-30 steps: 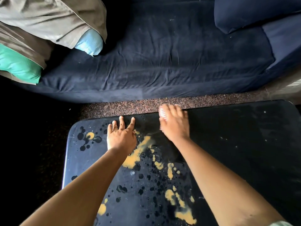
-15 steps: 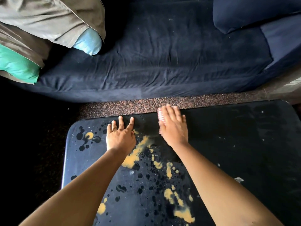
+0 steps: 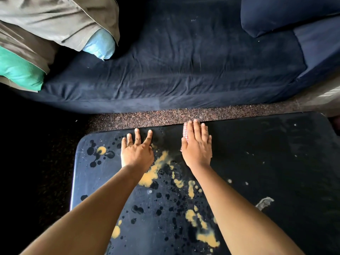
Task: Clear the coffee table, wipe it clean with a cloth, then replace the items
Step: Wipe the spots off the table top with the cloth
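While wiping stage is being carried out, coffee table (image 3: 276,162) is being shown cleared of items.

- Right hand (image 3: 197,144): being pressed flat, fingers extended, on red-checked cloth (image 3: 185,132) at far table edge; cloth mostly hidden beneath palm. Hand being carried slightly rightward along edge compared with a second ago.
- Left hand (image 3: 137,150): open, fingers spread, being braced on tabletop; position unchanged.
- Yellow stains (image 3: 152,173) and dark spots: pattern unchanged so far; judged permanent or not yet reached.
- Navy sofa (image 3: 184,61), pillows (image 3: 55,34): being left untouched beyond.
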The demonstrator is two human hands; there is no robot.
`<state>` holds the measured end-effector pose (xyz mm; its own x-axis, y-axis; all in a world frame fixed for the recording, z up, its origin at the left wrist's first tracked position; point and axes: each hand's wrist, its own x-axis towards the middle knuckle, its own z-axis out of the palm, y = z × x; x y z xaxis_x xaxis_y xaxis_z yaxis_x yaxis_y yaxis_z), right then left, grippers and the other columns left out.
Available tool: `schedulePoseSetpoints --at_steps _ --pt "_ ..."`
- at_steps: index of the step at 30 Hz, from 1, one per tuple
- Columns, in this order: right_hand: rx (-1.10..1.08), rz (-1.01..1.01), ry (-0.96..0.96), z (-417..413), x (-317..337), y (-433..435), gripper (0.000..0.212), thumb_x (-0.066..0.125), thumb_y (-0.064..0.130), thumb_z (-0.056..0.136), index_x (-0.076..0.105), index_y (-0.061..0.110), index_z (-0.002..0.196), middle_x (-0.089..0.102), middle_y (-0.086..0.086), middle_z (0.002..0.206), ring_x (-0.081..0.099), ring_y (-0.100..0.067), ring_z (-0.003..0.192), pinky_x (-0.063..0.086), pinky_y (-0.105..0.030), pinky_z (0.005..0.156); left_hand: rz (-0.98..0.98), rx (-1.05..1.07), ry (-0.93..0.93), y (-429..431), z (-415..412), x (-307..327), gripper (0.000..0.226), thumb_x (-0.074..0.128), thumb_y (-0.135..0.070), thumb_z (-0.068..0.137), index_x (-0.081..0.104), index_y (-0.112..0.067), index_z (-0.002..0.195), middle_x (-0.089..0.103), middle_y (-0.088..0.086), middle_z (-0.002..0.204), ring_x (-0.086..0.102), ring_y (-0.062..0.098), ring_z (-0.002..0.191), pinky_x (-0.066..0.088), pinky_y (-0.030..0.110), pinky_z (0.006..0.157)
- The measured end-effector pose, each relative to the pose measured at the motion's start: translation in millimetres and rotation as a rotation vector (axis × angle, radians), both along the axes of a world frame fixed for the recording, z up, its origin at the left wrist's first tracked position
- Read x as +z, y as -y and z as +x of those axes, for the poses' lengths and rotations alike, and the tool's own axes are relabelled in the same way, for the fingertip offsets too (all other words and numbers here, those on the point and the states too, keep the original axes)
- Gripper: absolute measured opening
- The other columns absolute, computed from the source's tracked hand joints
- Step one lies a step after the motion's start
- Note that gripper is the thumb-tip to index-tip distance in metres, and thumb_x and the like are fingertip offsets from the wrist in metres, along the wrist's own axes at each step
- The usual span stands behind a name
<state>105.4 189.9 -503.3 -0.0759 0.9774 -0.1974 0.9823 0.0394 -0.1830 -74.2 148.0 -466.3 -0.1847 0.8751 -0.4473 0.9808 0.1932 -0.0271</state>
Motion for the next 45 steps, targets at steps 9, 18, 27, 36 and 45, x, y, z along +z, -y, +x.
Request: schedulePoseSetpoints --at_steps 9,18,27,36,45 --pt "0.248 -0.004 -0.022 7.4 0.1 2.7 0.059 0.032 0.039 0.098 0.008 0.030 0.151 0.002 0.012 0.159 0.002 -0.018 0.147 0.009 -0.046 0.117 -0.012 0.046 0.050 -0.6 1.1 -2.4 0.058 0.026 -0.039 0.100 -0.002 -0.037 0.151 -0.002 0.012 0.160 0.005 0.035 0.146 0.007 0.047 0.118" --pt "0.327 -0.011 -0.065 -35.3 4.0 9.9 0.060 0.032 0.038 0.098 0.006 0.028 0.151 0.002 0.009 0.159 -0.002 -0.019 0.147 0.008 -0.046 0.118 -0.005 0.062 0.074 2.3 2.7 -4.5 0.058 0.024 -0.040 0.100 -0.003 -0.035 0.151 -0.005 0.013 0.160 0.001 0.036 0.146 0.008 0.044 0.118" --pt "0.012 0.014 -0.013 -14.4 -1.4 -0.9 0.065 0.037 0.038 0.097 0.005 0.023 0.152 0.003 0.003 0.160 0.001 -0.024 0.146 0.012 -0.047 0.117 -0.009 0.032 0.071 3.5 0.9 -4.7 0.057 0.022 -0.038 0.101 -0.004 -0.033 0.152 -0.006 0.015 0.159 0.001 0.038 0.146 0.007 0.043 0.118" --pt "0.128 -0.004 -0.022 13.0 -2.6 16.4 0.058 0.032 0.039 0.097 0.011 0.030 0.151 0.007 0.010 0.159 0.004 -0.020 0.147 0.014 -0.045 0.116 -0.006 0.084 0.174 6.0 -3.5 -3.6 0.056 0.022 -0.038 0.101 -0.003 -0.036 0.151 -0.009 0.009 0.160 -0.006 0.032 0.147 0.001 0.042 0.119" --pt "0.401 0.015 -0.005 10.7 4.8 47.3 0.059 0.030 0.038 0.092 0.023 0.027 0.149 0.021 0.008 0.157 0.018 -0.021 0.144 0.025 -0.048 0.114 0.073 0.092 0.244 101.2 13.7 10.6 0.092 0.040 -0.061 0.090 -0.021 -0.023 0.148 -0.024 0.005 0.156 -0.024 0.021 0.143 -0.005 0.042 0.117"
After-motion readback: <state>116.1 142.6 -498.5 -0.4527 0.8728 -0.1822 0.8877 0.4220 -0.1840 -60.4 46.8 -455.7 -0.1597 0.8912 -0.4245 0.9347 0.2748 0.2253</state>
